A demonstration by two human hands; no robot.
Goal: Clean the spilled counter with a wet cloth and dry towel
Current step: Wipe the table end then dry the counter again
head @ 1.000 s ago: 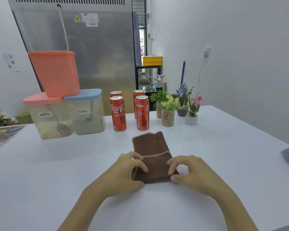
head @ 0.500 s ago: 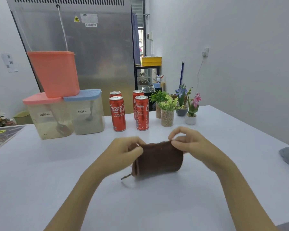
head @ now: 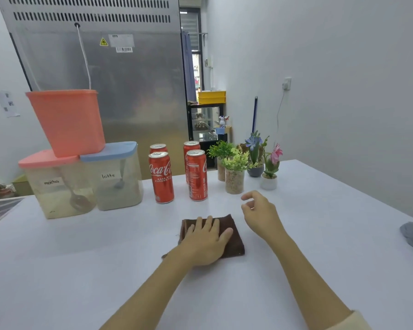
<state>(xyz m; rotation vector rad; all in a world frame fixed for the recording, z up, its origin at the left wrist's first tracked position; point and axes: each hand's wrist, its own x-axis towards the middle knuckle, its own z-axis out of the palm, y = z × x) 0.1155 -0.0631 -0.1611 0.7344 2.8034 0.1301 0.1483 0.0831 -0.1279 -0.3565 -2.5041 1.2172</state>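
My left hand lies flat, palm down, fingers straight. My right hand hovers beside it, fingers loosely curled.

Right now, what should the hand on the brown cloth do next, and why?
Probably slide the brown cloth across the white counter to start wiping. The left hand lies flat on the folded cloth with straight fingers, pressing it down, so it looks ready to push. The right hand is off the cloth and holds nothing. No spill shows plainly, so I cannot tell which way to wipe.
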